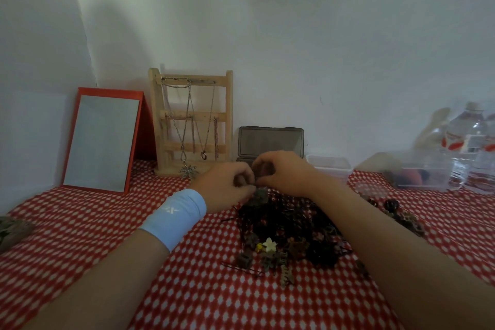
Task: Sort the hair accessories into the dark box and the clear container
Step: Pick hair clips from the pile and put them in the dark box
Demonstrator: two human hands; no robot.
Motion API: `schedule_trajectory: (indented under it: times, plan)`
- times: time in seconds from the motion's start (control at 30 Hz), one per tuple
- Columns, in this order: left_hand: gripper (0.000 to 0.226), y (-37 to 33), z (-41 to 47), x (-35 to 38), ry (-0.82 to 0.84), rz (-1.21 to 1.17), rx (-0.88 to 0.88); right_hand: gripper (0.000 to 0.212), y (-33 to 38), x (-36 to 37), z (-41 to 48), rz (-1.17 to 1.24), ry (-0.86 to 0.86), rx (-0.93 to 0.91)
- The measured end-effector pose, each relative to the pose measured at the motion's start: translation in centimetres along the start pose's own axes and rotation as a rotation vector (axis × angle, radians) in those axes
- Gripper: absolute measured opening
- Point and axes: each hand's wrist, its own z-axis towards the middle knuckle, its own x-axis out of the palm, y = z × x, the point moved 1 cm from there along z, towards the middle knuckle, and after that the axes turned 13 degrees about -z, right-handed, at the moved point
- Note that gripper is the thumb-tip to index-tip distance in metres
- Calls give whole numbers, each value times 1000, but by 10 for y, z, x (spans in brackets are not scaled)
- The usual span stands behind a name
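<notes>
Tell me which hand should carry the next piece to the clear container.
Right, probably. The right hand sits just left of the clear container. The left hand lies farther off and would have to cross the right. Both seem to pinch one small dark clip.

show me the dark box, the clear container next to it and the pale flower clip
dark box (271, 142): head view, on its raised lid
clear container (329, 166): head view, on its front wall
pale flower clip (268, 244): head view, on the flower's middle
</notes>
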Motion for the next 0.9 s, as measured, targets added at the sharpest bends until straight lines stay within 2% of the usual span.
schedule_trajectory:
  times: [0.1,0.23,0.33,0.5,0.7,0.9]
  plan:
    - [4,-18,-8,5,202,-31,35,14,-2,-5,-12,-26,33,-45]
    - [11,-35,-14,19,498,-55,38,10,-9,-11,-37,-34,390,-148]
    - [20,-36,-15,31,587,33,41,7,-14,-8,-49,-50,542,-126]
    - [16,-31,-16,30,565,42,28,3,-17,-6,-58,-2,539,-103]
    - [7,-24,-14,26,505,-3,-7,38,-11,-16,-69,16,609,-162]
    - [2,-27,-13,10,388,-142,-1,24,-13,-14,-78,84,557,-139]
